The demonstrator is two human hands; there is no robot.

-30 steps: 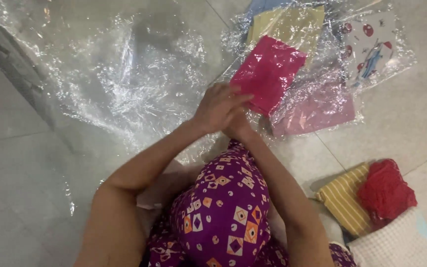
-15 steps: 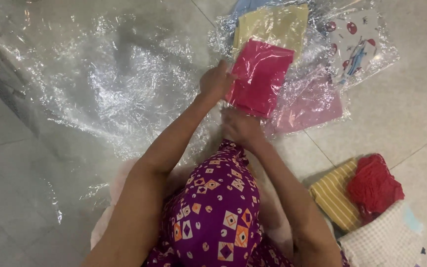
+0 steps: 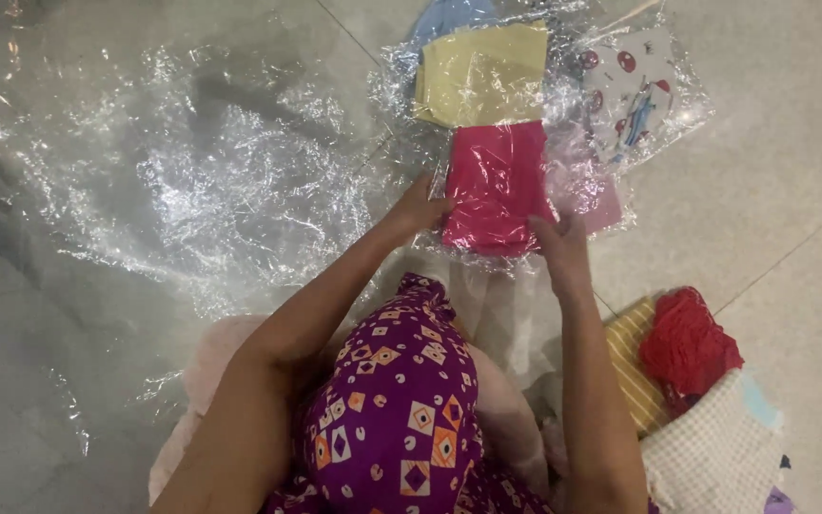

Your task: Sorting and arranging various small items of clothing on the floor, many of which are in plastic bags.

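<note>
A folded bright pink cloth in a clear plastic bag lies flat on the floor in front of me. My left hand grips its left edge. My right hand holds its lower right corner. Under its right side a pale pink bagged cloth shows. Just beyond lie a bagged yellow cloth, a blue cloth and a white patterned cloth. My knee in purple patterned fabric is below the hands.
A big pile of loose clear plastic bags covers the tiled floor at left. At lower right lie a yellow striped cloth, a crumpled red cloth and a white waffle-textured cloth.
The bagged pink cloth has come down from a tilted hold to lie flat. My hands have spread apart from a joined position to its left and right edges.
</note>
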